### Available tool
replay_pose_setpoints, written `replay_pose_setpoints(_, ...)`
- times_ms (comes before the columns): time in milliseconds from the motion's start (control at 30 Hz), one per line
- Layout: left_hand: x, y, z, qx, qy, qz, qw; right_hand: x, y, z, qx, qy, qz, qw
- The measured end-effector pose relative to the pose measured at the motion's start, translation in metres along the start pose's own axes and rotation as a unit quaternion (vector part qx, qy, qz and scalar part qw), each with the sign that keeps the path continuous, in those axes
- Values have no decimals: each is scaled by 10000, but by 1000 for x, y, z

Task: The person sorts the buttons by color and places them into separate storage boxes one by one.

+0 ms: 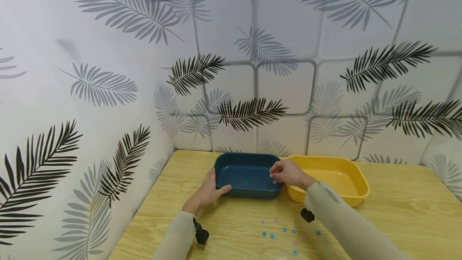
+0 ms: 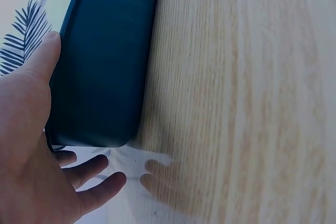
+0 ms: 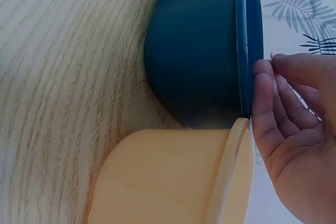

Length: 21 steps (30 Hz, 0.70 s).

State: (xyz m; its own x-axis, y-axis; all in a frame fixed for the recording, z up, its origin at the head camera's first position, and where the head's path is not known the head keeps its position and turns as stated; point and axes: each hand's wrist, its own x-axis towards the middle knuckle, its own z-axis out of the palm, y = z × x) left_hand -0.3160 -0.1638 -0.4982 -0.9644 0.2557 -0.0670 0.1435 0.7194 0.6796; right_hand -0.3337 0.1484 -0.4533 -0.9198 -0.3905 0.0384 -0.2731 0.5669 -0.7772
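Note:
A dark blue plastic basin (image 1: 245,193) stands on the table. My left hand (image 1: 207,191) rests at its left end; the thumb lies along the rim and the other fingers (image 2: 97,169) stretch loosely past the end wall. Over the basin's right end, my right hand (image 1: 288,172) pinches a small pink button-like disc (image 1: 271,175) between thumb and fingertips. Another pink disc (image 1: 274,182) shows just below those fingers. In the right wrist view the right hand (image 3: 294,114) is at the basin's rim, with only a sliver of pink at the fingertips.
A yellow basin (image 1: 346,171) stands against the blue one's right side, partly behind my right forearm. Several blue discs (image 1: 284,230) and pink discs (image 1: 276,220) lie scattered on the wooden table (image 1: 231,228) in front. A leaf-patterned wall (image 1: 238,87) rises behind.

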Motion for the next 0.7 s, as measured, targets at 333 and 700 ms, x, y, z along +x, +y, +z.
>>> replay_pose_setpoints(333,0,-2,0,-67,-50,-12,10000,7,-2,6,28,95,306,9995)
replay_pose_setpoints(700,-1,-1,0,-27,-30,-20,10000,10,-1,8,87,158,404,9990)
